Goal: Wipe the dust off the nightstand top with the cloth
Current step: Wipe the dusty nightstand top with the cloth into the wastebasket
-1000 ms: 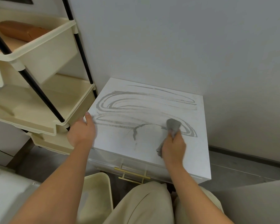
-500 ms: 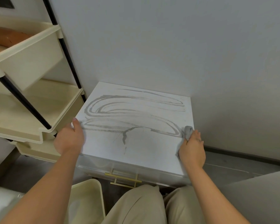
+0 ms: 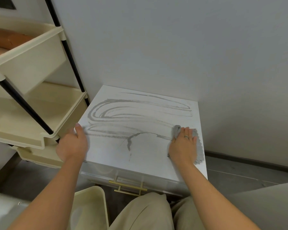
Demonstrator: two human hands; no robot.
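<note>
The white nightstand top (image 3: 145, 151) carries curved grey dust streaks (image 3: 131, 112) across its back and middle. My right hand (image 3: 184, 146) lies flat near the top's right edge and presses a small grey cloth (image 3: 176, 130) onto it; most of the cloth is hidden under the palm. A grey smear (image 3: 200, 151) runs along the right edge beside that hand. My left hand (image 3: 72, 146) grips the top's left edge, thumb on the surface.
A cream tiered rack (image 3: 40, 112) with black poles (image 3: 23, 103) stands close against the nightstand's left side. A cream bin (image 3: 90, 206) sits below by my knees. The grey wall (image 3: 173, 47) rises right behind. A gold drawer handle (image 3: 128, 185) faces me.
My right hand slid the cloth from the middle of the top to its right edge, then flattened on it. A grey smear now lies along that edge. My left hand has stayed on the left edge.
</note>
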